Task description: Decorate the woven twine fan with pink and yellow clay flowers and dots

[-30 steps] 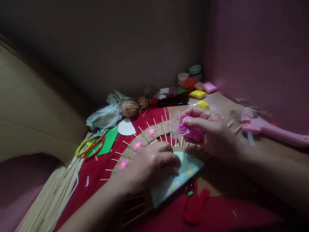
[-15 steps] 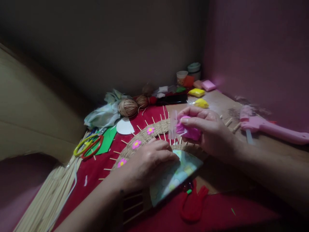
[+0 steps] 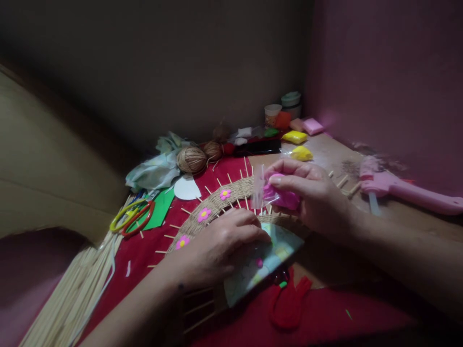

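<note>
My right hand (image 3: 309,193) grips a small clear bag of bright pink clay (image 3: 284,195) between thumb and fingers, raised over the woven work. My left hand (image 3: 231,241) lies low over the patterned pale blue fabric (image 3: 280,262), fingers loosely bent and partly apart, their undersides hidden. A small pink clay ball (image 3: 259,262) rests on that fabric, just below the left fingertips. Behind the hands curves a fan-shaped piece with a woven twine band (image 3: 211,205) and thin sticks jutting out. Pink flowers with yellow centres (image 3: 204,215) sit along the band.
Scissors (image 3: 132,218) and bundled sticks (image 3: 68,294) lie left. Twine balls (image 3: 191,160), a black phone-like slab (image 3: 258,147) and yellow clay packs (image 3: 294,137) are behind. A pink glue gun (image 3: 408,190) lies right; red yarn (image 3: 287,308) is in front.
A small pink clay ball now shows on the patterned fabric below my left hand. The left fingers have shifted very slightly; the right hand keeps its grip on the bag.
</note>
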The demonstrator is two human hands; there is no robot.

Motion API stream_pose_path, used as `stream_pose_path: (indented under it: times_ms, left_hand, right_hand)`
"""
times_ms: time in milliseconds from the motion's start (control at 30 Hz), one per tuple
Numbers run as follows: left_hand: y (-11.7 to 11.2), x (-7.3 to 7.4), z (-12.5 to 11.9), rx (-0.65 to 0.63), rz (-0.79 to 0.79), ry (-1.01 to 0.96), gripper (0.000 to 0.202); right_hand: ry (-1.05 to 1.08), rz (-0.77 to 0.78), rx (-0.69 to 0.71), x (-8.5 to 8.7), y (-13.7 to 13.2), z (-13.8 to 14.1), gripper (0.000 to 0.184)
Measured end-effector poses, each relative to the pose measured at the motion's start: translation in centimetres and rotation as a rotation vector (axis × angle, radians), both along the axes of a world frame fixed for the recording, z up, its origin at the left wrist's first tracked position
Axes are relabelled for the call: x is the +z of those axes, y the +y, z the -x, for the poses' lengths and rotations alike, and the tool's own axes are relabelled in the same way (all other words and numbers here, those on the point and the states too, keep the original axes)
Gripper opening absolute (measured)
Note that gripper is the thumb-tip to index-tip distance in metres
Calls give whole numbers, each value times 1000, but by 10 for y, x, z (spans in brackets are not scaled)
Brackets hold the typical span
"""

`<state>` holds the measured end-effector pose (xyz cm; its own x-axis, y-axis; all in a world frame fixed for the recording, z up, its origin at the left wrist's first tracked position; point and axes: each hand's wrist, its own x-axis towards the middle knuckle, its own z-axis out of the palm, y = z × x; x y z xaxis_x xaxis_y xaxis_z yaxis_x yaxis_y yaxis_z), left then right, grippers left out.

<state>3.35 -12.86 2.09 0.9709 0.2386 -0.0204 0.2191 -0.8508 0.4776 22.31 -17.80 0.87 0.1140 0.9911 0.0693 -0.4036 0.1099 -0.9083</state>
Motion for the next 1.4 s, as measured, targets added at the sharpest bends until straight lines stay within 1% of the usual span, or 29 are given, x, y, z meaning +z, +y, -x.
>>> stream_pose_path:
  times_ms: [67,167,233,333,400,433,500,633,700,767,900,1000,1067,1133,1267,1333,1400]
  left_hand:
    - [0,3,1,26,-11,-33,21]
    - [-4,11,3,9,65,-52,16]
    - [-11,17,4,-49,106,-5,25]
    - [-22,24,4,-68,29,42,15]
    - [-24,24,4,-49,17,22,11]
    - [-23,23,5,-20,23,-17,8]
    - [-19,21,7,84,39,-141,4]
    - [-9,18,10,370,133,-509,4]
    - [-8,18,10,444,168,-650,7]
    - [-9,17,9,440,167,-670,10]
    - [-14,11,5,380,141,-574,10]
    - [-17,7,5,411,107,-559,17]
    - [-18,5,5,434,123,-544,23]
    - [-18,5,5,444,236,-531,23]
    - [-12,4,2,482,592,-567,10]
    - [-9,2,1,492,679,-598,6]
    - [-7,0,0,487,718,-603,5]
  right_hand:
    - [2,9,4,0,0,0,5]
    - [1,21,2,0,-1,1,6]
    - [-10,14,-8,-1,-1,1,6]
    - [-23,1,-13,-1,-1,1,5]
    - [-16,0,-6,0,-1,1,5]
    - [-13,3,5,0,-1,2,5]
    - [-6,21,41,2,-3,2,4]
    - [-2,71,134,2,-6,5,9]
    - [-23,62,157,0,-7,7,10]
    - [-56,32,175,-3,-8,7,9]
    - [-134,-25,213,-7,-7,6,7]
    - [-228,-58,210,-9,-7,6,7]
    - [-283,-82,204,-9,-8,6,9]
    - [-313,-103,198,-8,-8,6,11]
    - [-268,-104,198,-8,-8,7,10]
    - [-230,-108,199,-8,-8,7,9]
    - [-210,-111,193,-9,-7,7,8]
